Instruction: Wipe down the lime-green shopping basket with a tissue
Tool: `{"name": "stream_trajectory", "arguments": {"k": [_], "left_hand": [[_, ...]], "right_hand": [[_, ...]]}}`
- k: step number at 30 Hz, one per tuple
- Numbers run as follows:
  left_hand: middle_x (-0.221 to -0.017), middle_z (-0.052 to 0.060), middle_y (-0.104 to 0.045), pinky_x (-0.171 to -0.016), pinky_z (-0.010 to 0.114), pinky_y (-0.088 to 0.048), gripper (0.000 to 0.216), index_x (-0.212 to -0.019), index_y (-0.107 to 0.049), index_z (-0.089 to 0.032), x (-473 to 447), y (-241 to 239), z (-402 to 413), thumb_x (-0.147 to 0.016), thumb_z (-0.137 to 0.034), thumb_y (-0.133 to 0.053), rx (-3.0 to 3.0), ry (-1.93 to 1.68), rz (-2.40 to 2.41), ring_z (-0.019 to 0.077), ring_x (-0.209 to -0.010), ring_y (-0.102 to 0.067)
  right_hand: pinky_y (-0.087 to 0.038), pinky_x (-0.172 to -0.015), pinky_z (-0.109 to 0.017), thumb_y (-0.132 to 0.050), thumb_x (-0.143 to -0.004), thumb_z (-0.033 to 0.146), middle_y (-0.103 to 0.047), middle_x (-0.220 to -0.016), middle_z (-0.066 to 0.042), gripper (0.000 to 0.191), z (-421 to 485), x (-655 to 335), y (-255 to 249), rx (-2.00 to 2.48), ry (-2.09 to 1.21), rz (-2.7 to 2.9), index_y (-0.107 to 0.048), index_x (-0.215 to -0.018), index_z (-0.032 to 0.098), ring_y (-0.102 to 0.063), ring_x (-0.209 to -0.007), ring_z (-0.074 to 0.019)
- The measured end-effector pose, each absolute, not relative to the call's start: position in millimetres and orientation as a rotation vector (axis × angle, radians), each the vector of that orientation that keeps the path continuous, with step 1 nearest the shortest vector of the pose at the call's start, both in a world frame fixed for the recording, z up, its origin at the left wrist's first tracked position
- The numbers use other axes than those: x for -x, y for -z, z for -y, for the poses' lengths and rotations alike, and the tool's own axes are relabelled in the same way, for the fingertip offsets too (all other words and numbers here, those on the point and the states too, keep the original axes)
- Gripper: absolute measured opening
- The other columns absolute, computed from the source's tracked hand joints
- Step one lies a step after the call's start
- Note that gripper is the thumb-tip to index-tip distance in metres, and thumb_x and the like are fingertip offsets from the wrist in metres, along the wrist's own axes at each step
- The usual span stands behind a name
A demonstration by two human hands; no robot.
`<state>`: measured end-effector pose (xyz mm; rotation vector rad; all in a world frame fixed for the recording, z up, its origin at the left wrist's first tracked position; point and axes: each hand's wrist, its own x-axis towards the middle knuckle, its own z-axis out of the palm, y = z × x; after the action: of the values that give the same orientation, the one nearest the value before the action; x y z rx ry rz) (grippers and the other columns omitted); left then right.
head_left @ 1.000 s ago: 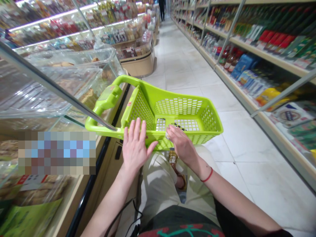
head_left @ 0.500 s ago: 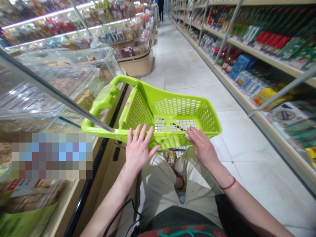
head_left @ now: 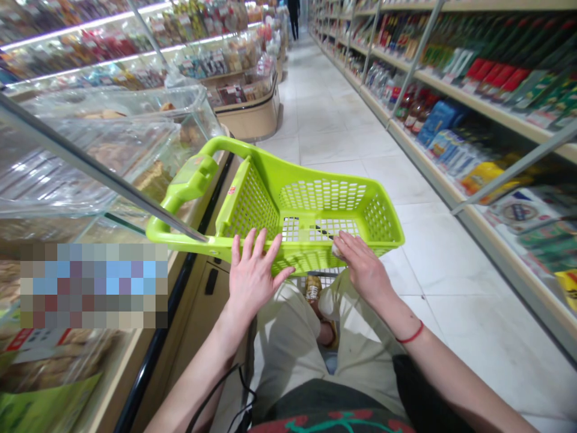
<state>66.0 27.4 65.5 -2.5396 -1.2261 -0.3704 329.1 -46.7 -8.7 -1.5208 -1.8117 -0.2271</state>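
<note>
A bright green plastic shopping cart (head_left: pixel 342 245) stands sideways in front of my legs, its looped handle on the left. My left hand (head_left: pixel 251 270) rests on the near rim with fingers spread. Farther right on that rim is my right hand (head_left: pixel 366 270), its fingers pressed together over a small white wad (head_left: pixel 336 250) that looks like a tissue or wipe. Most of the wad is hidden under the fingers. Through the slotted basket floor, the tiles and a dark part show.
To the left runs a counter (head_left: pixel 180 294) with clear plastic bins and a slanting metal bar (head_left: pixel 103 165). Stocked shelves (head_left: pixel 491 102) line the right side. A tiled aisle (head_left: pixel 322 114) stretches ahead, with a person (head_left: pixel 294 18) far off.
My right hand has slid a little to the left along the near rim, with the white wad under its fingers. My left hand has stayed in place on the rim.
</note>
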Motion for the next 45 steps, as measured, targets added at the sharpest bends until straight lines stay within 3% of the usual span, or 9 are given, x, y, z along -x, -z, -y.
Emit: {"name": "stream_trajectory", "arguments": {"k": [6,11,16,24,30,34,38,45], "left_hand": [[-0.153,0.016,-0.049,-0.123,0.063,-0.015,0.071,-0.147,-0.049,-0.024,-68,-64,-27,-0.091,-0.067,-0.048,2.527,0.375,1.225,0.0387,-0.147,-0.036],[-0.157,0.016,-0.043,-0.126,0.055,-0.013,0.085,-0.154,-0.036,-0.011,-75,-59,-24,-0.091,-0.068,-0.047,2.601,0.366,1.178,0.0331,-0.15,-0.032],[-0.153,0.016,-0.048,-0.123,0.058,-0.019,0.077,-0.153,-0.04,-0.024,-80,-62,-23,-0.09,-0.067,-0.051,2.594,0.31,1.175,0.036,-0.146,-0.039],[-0.15,0.015,-0.051,-0.124,0.058,-0.019,0.073,-0.15,-0.045,-0.023,-78,-60,-23,-0.09,-0.063,-0.054,2.607,0.352,1.181,0.0352,-0.144,-0.041],[-0.15,0.016,-0.051,-0.124,0.059,-0.018,0.072,-0.15,-0.046,-0.023,-78,-59,-23,-0.09,-0.064,-0.053,2.61,0.347,1.183,0.0356,-0.145,-0.039],[-0.15,0.017,-0.051,-0.123,0.06,-0.018,0.072,-0.149,-0.047,-0.022,-79,-60,-23,-0.09,-0.062,-0.054,2.617,0.35,1.184,0.0364,-0.143,-0.04],[-0.148,0.017,-0.052,-0.123,0.059,-0.018,0.072,-0.148,-0.047,-0.022,-80,-60,-23,-0.09,-0.063,-0.054,2.601,0.339,1.182,0.036,-0.143,-0.041],[-0.146,0.016,-0.054,-0.123,0.058,-0.021,0.07,-0.147,-0.048,-0.022,-79,-60,-24,-0.091,-0.062,-0.052,2.592,0.33,1.167,0.0353,-0.142,-0.043]], "right_hand": [[-0.046,-0.114,-0.051,-0.043,-0.096,0.005,-0.058,-0.144,-0.015,0.052,63,-365,18,1.635,0.259,1.751,-0.052,-0.145,0.021,-0.055,-0.135,-0.0253],[-0.045,-0.114,-0.052,-0.041,-0.097,0.006,-0.058,-0.145,-0.015,0.053,51,-334,14,1.633,0.256,1.711,-0.051,-0.146,0.023,-0.053,-0.137,-0.0252],[-0.045,-0.114,-0.052,-0.047,-0.098,0.011,-0.058,-0.144,-0.015,0.048,46,-321,10,1.641,0.25,1.777,-0.054,-0.144,0.024,-0.052,-0.137,-0.0257],[-0.044,-0.116,-0.05,-0.042,-0.093,0.002,-0.056,-0.147,-0.011,0.057,65,-370,24,1.644,0.197,1.717,-0.054,-0.144,0.024,-0.054,-0.136,-0.0231],[-0.049,-0.112,-0.048,-0.048,-0.093,0.011,-0.064,-0.138,-0.012,0.044,78,-409,33,1.784,0.214,1.589,-0.063,-0.134,0.02,-0.062,-0.127,-0.0253],[-0.05,-0.11,-0.051,-0.047,-0.097,0.017,-0.062,-0.139,-0.016,0.041,76,-407,36,1.854,0.24,1.503,-0.061,-0.135,0.018,-0.06,-0.129,-0.0276],[-0.05,-0.109,-0.054,-0.062,-0.093,0.031,-0.058,-0.142,-0.02,0.049,71,-392,37,1.85,0.318,1.489,-0.055,-0.139,0.016,-0.055,-0.134,-0.0324],[-0.055,-0.105,-0.048,-0.049,-0.088,0.005,-0.061,-0.142,-0.014,0.053,78,-415,45,1.838,0.325,1.553,-0.059,-0.138,0.021,-0.061,-0.128,-0.0277]]}}
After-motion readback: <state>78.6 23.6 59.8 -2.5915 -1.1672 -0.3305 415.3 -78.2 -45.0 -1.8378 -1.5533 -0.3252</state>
